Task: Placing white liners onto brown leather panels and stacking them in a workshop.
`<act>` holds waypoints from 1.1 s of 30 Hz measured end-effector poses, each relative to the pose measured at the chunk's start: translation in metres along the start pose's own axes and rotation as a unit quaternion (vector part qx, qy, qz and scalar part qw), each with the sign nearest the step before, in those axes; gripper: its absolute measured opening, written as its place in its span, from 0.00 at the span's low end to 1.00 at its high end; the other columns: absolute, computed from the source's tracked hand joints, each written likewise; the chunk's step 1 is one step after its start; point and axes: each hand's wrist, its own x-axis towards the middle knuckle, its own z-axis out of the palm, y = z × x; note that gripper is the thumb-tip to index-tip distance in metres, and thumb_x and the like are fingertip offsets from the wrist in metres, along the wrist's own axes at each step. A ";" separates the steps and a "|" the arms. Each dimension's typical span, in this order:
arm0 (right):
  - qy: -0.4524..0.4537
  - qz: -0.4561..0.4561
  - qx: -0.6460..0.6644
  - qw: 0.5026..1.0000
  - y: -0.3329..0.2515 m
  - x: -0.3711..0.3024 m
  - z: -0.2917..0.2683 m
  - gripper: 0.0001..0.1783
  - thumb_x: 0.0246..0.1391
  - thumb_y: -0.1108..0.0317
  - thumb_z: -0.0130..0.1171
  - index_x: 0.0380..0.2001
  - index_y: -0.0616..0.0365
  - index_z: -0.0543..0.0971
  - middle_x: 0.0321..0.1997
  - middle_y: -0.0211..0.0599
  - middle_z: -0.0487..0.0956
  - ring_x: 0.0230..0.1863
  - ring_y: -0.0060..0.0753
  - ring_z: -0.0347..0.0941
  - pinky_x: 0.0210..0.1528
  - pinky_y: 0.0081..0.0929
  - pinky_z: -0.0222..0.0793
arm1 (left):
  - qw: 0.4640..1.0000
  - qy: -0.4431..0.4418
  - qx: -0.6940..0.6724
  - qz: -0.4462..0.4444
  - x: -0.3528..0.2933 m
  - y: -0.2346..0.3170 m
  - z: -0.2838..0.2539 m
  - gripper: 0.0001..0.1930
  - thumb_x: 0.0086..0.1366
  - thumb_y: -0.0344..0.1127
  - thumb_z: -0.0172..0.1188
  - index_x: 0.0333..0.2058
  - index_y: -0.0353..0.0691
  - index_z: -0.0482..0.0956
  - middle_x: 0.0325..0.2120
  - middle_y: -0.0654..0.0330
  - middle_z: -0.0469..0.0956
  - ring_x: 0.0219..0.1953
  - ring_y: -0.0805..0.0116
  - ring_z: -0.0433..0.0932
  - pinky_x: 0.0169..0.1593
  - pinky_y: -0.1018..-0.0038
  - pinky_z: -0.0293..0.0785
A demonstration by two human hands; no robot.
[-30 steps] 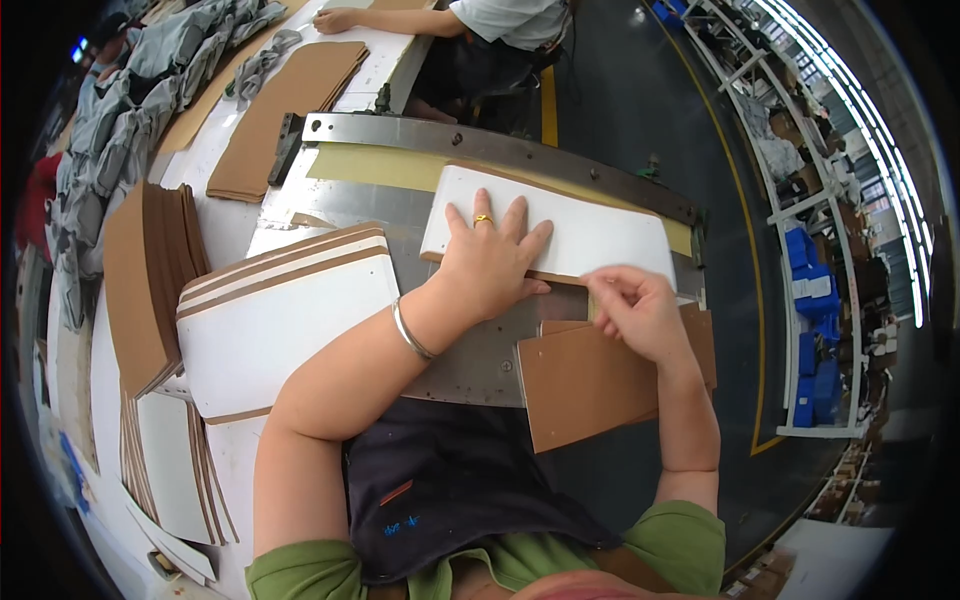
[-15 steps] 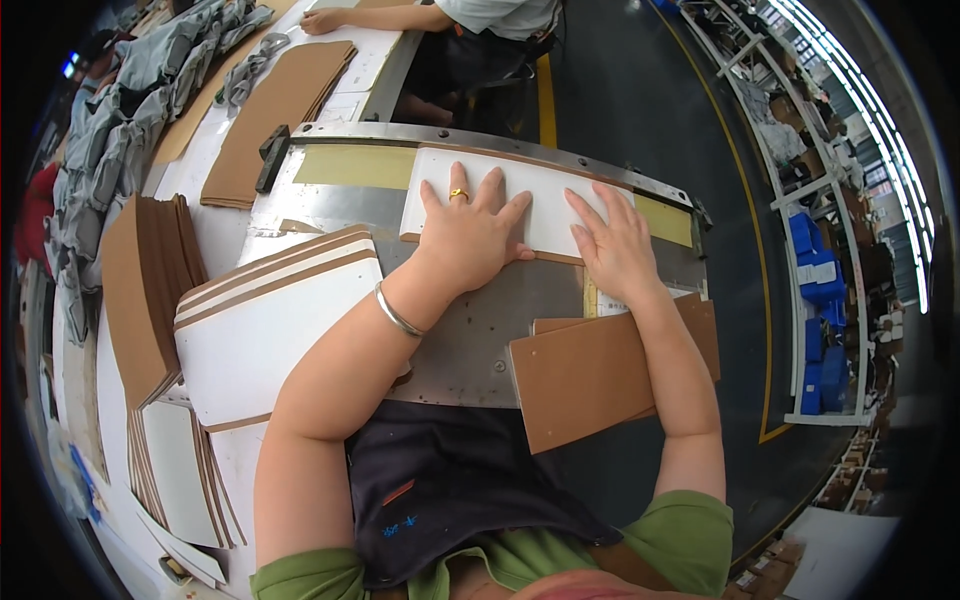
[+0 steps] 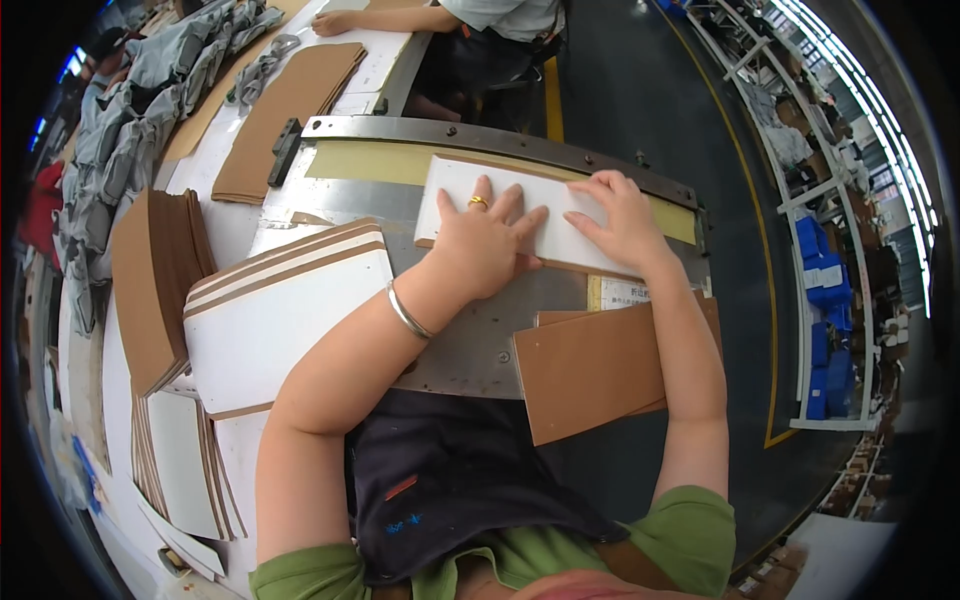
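Observation:
A thin white board with brown edges lies at a slant on the metal work plate. My left hand rests on its left part, palm down, fingers spread, with a gold ring and a bangle. My right hand is at the right part, its thumb on the white face, apart from the bent fingers near the far edge. Beyond the board runs a yellow strip, backed by a metal bar. Part of the board is hidden under my hands.
White boards with brown edges are stacked at the left, beside stacked brown boards. Brown panels lie under my right forearm. A co-worker's arm rests on the far table. Shelving with blue bins stands at the right.
The white board has come away from the metal bar at its left end and turned, uncovering more yellow strip. My right hand's fingers have bent. My left hand stays spread on the board.

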 end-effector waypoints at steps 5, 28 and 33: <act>-0.103 0.024 0.064 0.992 -0.021 0.028 -0.019 0.39 0.31 0.54 0.77 0.51 0.48 0.76 0.52 0.39 0.72 0.57 0.41 0.68 0.57 0.36 0.68 | 0.998 -0.054 0.002 0.045 -0.045 0.002 -0.029 0.36 0.60 0.52 0.62 0.65 0.56 0.61 0.66 0.55 0.56 0.69 0.49 0.54 0.64 0.43 0.58; -0.084 0.031 0.103 0.991 -0.074 -0.187 -0.096 0.25 0.36 0.63 0.72 0.41 0.57 0.81 0.43 0.37 0.79 0.47 0.43 0.73 0.52 0.35 0.66 | 0.869 0.203 -0.360 -0.273 -0.261 -0.089 -0.015 0.17 0.69 0.30 0.52 0.55 0.39 0.74 0.40 0.55 0.78 0.44 0.67 0.74 0.51 0.69 0.69; -0.075 -0.042 0.128 0.988 -0.077 -0.159 -0.096 0.23 0.40 0.63 0.71 0.43 0.56 0.80 0.44 0.39 0.79 0.46 0.45 0.74 0.49 0.37 0.69 | 0.482 0.649 -0.302 -0.505 -0.250 -0.104 -0.070 0.35 0.69 0.61 0.49 0.54 0.27 0.71 0.51 0.49 0.76 0.46 0.61 0.77 0.52 0.73 0.72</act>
